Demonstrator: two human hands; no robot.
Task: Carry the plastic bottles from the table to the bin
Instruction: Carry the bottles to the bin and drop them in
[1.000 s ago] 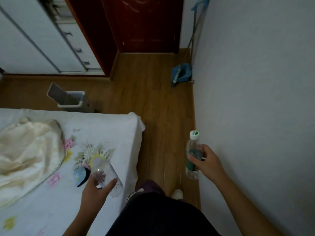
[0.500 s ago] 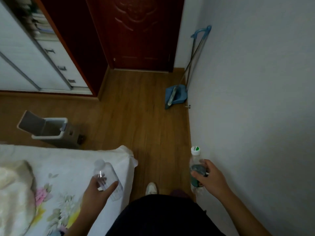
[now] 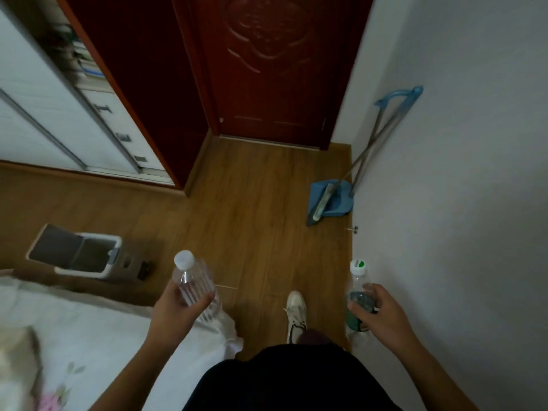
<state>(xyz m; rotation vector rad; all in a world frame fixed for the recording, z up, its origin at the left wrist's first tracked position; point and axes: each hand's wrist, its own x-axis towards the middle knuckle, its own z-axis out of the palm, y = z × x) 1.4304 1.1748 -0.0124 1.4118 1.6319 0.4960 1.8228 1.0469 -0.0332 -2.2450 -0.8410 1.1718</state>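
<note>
While the grey flip-lid bin stands open off the bed's far edge, our left hand wraps a clear ribbed plastic bottle, our right hand a green-labelled bottle; loose grips risk drops.

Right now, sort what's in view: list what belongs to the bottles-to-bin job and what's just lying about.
Job:
clear bottle, held in left hand
green-labelled bottle, held in right hand
bin, lid open

Lying about:
blue dustpan
broom
bed sheet
door
</note>
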